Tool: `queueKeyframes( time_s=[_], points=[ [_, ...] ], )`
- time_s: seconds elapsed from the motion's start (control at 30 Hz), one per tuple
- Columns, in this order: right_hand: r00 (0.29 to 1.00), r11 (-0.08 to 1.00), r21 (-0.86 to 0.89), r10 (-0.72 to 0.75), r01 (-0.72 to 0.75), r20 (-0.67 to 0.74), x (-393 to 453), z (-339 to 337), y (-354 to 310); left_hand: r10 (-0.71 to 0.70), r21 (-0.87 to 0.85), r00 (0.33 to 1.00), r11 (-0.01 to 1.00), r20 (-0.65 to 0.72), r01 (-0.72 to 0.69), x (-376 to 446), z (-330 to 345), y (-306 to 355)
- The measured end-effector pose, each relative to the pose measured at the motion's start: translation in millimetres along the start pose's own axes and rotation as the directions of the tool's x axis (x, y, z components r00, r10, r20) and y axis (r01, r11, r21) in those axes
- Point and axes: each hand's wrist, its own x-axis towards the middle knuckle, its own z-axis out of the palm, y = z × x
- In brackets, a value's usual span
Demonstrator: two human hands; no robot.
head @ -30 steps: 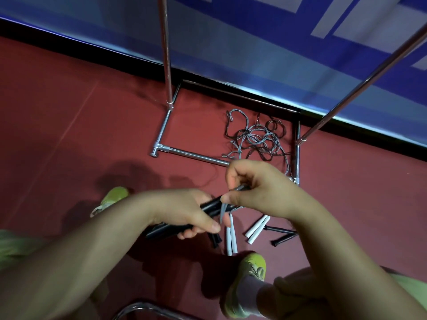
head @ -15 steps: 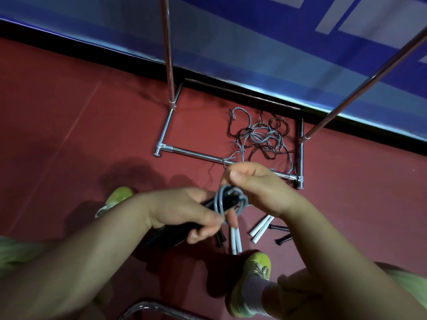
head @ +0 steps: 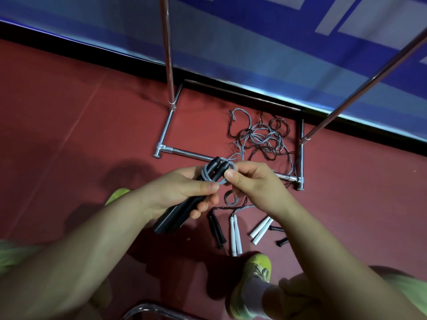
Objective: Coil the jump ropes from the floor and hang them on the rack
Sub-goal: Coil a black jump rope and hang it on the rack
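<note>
Your left hand [head: 184, 192], center frame, has its fingers curled round a pair of black handles [head: 184, 211], thumb pressing a grey rope [head: 209, 175] that loops round the handles' upper ends. Your right hand [head: 251, 188], just right of it, pinches that same rope betw. thumb and forefinger, the other fingers curled under.

Below the hands, on the red floor [head: 69, 135]: another black handle pair [head: 217, 229], two white handle pairs [head: 235, 235] and [head: 261, 229], and two small black ends near your right forearm, hard to make out. Your yellow-green shoe [head: 256, 273] sits lower center-right; a second shows partly behind the left wrist.

Further up, a tangle of grey and dark ropes [head: 258, 137] lies inside the chrome rack [head: 168, 65] base; its uprights run out of frame at the top. Beyond is a black skirting strip, then a blue-and-white wall [head: 254, 31]. A chrome curve at the bottom edge is cut off; can't tell what it is.
</note>
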Motion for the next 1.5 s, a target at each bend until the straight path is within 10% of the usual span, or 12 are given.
queueKeyframes(
  time_s=[0.57,1.17,1.3,1.5],
  points=[
    [0.959,0.878,-0.411,0.159,-0.246,-0.235,-1.5,20.0,6.9,0.056,0.314,0.984,0.949,-0.167,-0.001,8.0,1.6,-8.6],
    [0.954,0.944,-0.149,0.301,-0.295,0.013,1.6,3.9,-11.0,0.229,0.337,0.924,0.934,-0.307,-0.119,13.6,-7.6,-10.7],
    [0.991,0.878,-0.462,0.124,-0.13,-0.043,-2.0,-4.7,-14.4,0.183,0.368,0.94,0.928,-0.287,-0.068,14.2,-9.9,-11.2],
    [0.997,0.965,-0.256,-0.05,0.063,0.058,-5.7,-7.1,-26.5,0.106,0.46,0.98,0.888,-0.167,-0.017,15.5,-6.2,-12.7]
  ],
)
